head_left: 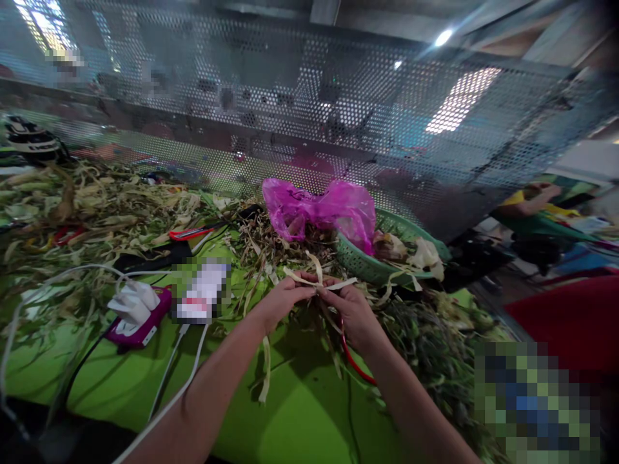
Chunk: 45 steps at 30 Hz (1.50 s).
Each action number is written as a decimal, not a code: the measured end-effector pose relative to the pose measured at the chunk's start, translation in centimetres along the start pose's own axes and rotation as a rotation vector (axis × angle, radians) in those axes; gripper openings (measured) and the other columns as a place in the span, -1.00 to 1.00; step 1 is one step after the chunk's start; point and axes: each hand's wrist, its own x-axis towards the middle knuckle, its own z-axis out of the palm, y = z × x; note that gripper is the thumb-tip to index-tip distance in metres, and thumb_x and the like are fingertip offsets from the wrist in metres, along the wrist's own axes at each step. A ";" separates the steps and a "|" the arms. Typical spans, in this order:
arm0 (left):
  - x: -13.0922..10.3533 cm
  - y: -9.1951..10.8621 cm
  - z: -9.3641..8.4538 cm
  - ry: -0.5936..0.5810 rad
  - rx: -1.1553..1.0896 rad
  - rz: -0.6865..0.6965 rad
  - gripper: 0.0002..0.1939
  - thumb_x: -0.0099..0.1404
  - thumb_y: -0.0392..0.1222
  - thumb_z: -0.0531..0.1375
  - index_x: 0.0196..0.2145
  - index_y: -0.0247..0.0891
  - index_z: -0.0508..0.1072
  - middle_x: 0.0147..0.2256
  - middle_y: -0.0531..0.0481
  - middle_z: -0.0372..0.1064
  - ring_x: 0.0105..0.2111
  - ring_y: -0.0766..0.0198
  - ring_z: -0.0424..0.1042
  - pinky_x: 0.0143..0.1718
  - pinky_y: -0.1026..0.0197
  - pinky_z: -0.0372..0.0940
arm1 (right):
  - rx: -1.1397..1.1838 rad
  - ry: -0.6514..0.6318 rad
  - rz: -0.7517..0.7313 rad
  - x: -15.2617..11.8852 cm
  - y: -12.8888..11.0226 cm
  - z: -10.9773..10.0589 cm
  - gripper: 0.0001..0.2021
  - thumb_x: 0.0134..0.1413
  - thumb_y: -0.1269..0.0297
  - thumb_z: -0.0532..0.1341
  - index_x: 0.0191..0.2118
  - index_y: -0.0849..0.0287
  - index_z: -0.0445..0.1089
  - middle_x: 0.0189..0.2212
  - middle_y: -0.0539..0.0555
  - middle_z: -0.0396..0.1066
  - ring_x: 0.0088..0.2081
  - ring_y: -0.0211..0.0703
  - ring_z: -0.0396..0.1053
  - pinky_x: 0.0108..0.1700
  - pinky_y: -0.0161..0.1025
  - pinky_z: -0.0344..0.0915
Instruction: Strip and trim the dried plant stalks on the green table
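Note:
Pale flat strips of dried plant fibre [316,270] cross each other between my two hands, above the green table. My left hand [285,298] pinches them from the left, thumb and forefinger pressed together. From the right, my right hand [351,312] pinches the same strips, and the fingertips of both hands nearly meet. A red-handled tool [356,366] shows under my right hand and wrist; whether that hand holds it is hidden. One loose strip [265,367] hangs below my left hand.
Dried leaves [97,206] cover the left of the green table [271,425]. A phone [200,293] and purple power block [140,325] with cables lie left. Behind are a pink bag [319,209], green basket [391,241] and perforated metal panel [271,84]. A person's arm [532,203] shows right.

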 end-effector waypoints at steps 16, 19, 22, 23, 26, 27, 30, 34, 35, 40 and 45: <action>0.5 -0.9 -0.6 0.085 -0.049 0.007 -0.60 0.00 -0.06 0.37 -0.23 -0.33 0.50 -0.34 -0.02 0.46 -0.31 0.27 0.37 -0.15 0.20 0.20 | -0.272 0.018 -0.188 0.4 0.1 -1.2 -0.74 -0.14 0.13 0.39 -0.36 0.18 0.45 -0.45 0.00 0.44 -0.40 -0.20 0.34 -0.31 -0.27 0.26; 0.5 -0.7 -0.4 0.106 -0.012 0.027 -0.61 -0.02 -0.05 0.38 -0.28 -0.34 0.50 -0.37 0.01 0.43 -0.35 0.30 0.33 -0.20 0.22 0.18 | -0.346 0.036 -0.240 0.4 -0.1 -1.3 -0.77 -0.11 0.15 0.36 -0.35 0.19 0.47 -0.44 0.01 0.44 -0.38 -0.18 0.34 -0.28 -0.25 0.26; 0.6 -0.6 -0.1 0.124 -0.021 0.060 -0.64 -0.07 -0.06 0.40 -0.38 -0.36 0.50 -0.44 0.02 0.41 -0.40 0.32 0.30 -0.25 0.24 0.16 | -0.417 0.062 -0.268 0.6 -0.2 -1.2 -0.78 -0.10 0.14 0.34 -0.39 0.19 0.46 -0.47 0.02 0.44 -0.39 -0.16 0.34 -0.28 -0.23 0.26; 0.6 -0.7 0.0 0.133 -0.040 0.056 -0.65 -0.08 -0.05 0.40 -0.41 -0.37 0.49 -0.46 0.03 0.40 -0.42 0.33 0.29 -0.28 0.25 0.16 | -0.421 0.064 -0.269 0.6 -0.2 -1.2 -0.78 -0.10 0.14 0.34 -0.39 0.19 0.47 -0.46 0.03 0.45 -0.39 -0.15 0.34 -0.27 -0.22 0.27; 0.5 -0.9 0.1 0.153 -0.110 -0.009 -0.66 -0.06 -0.02 0.39 -0.48 -0.37 0.46 -0.54 0.04 0.34 -0.50 0.35 0.26 -0.36 0.25 0.14 | -0.369 0.040 -0.249 1.0 0.2 -1.1 -0.75 -0.12 0.12 0.34 -0.35 0.19 0.48 -0.39 0.07 0.50 -0.33 -0.08 0.39 -0.19 -0.16 0.30; 0.5 -0.9 0.1 0.153 -0.127 -0.031 -0.66 -0.06 -0.01 0.38 -0.50 -0.36 0.46 -0.55 0.04 0.33 -0.51 0.35 0.25 -0.38 0.25 0.14 | -0.349 0.032 -0.243 1.0 0.3 -1.1 -0.74 -0.12 0.11 0.35 -0.32 0.19 0.49 -0.37 0.08 0.51 -0.30 -0.05 0.40 -0.17 -0.13 0.30; 0.4 -0.7 0.0 0.140 -0.113 -0.016 -0.67 -0.06 -0.03 0.39 -0.51 -0.36 0.45 -0.56 0.05 0.33 -0.52 0.37 0.25 -0.40 0.27 0.13 | -0.302 0.037 -0.249 1.0 0.5 -1.2 -0.71 -0.13 0.11 0.36 -0.27 0.17 0.49 -0.33 0.08 0.51 -0.25 -0.02 0.41 -0.12 -0.11 0.29; 0.3 -0.3 -0.3 0.155 -0.054 0.051 -0.72 -0.03 -0.08 0.38 -0.45 -0.34 0.47 -0.50 0.04 0.39 -0.44 0.32 0.31 -0.31 0.25 0.18 | -0.270 0.086 -0.284 0.7 0.2 -1.2 -0.72 -0.11 0.12 0.37 -0.28 0.16 0.46 -0.35 0.04 0.46 -0.31 -0.13 0.36 -0.22 -0.22 0.26; 0.3 -0.3 -0.3 0.147 -0.045 0.045 -0.72 -0.02 -0.09 0.37 -0.42 -0.33 0.48 -0.48 0.03 0.40 -0.42 0.30 0.32 -0.28 0.23 0.19 | -0.280 0.106 -0.290 0.6 0.1 -1.2 -0.74 -0.10 0.11 0.37 -0.31 0.16 0.46 -0.39 0.03 0.44 -0.35 -0.16 0.33 -0.26 -0.25 0.24; 0.2 -0.3 0.0 0.060 0.007 0.023 -0.74 0.03 -0.13 0.34 -0.33 -0.33 0.50 -0.37 -0.01 0.45 -0.30 0.24 0.36 -0.12 0.19 0.19 | -0.283 0.184 -0.296 0.5 0.3 -1.4 -0.74 -0.12 0.10 0.37 -0.41 0.18 0.41 -0.50 -0.02 0.36 -0.43 -0.21 0.25 -0.32 -0.27 0.18; 0.1 -0.2 0.2 0.079 0.001 0.023 -0.75 0.03 -0.13 0.34 -0.34 -0.31 0.48 -0.42 0.02 0.43 -0.35 0.26 0.35 -0.18 0.20 0.19 | -0.235 0.144 -0.315 0.5 0.3 -1.4 -0.78 -0.07 0.14 0.35 -0.36 0.15 0.39 -0.45 -0.01 0.39 -0.39 -0.18 0.31 -0.27 -0.24 0.23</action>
